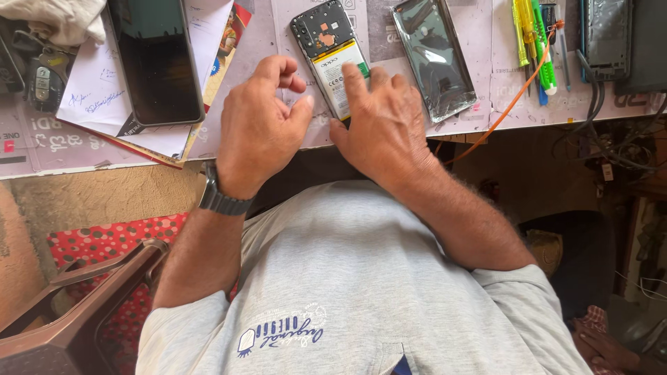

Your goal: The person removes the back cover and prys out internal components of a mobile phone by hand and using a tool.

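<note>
An opened phone (pixel 325 43) lies back-up on the worktable (pixel 62 149), with its circuit board and white battery bare. My right hand (pixel 382 125) rests flat over the phone's near end, the index finger stretched along the battery. My left hand (pixel 260 128), with a dark watch (pixel 221 200) on the wrist, sits just left of the phone. Its fingers are curled in and the thumb tip is beside the phone's edge. I see nothing in the left hand. The phone's lower part is hidden under my right hand.
A glossy phone back cover (pixel 434 57) lies to the right. A dark phone (pixel 156 62) sits on papers at the left, near a car key (pixel 42 82). Green and yellow screwdrivers (pixel 536 42), an orange cable (pixel 507 105) and another phone frame (pixel 606 31) are far right. A brown chair (pixel 76 305) stands below left.
</note>
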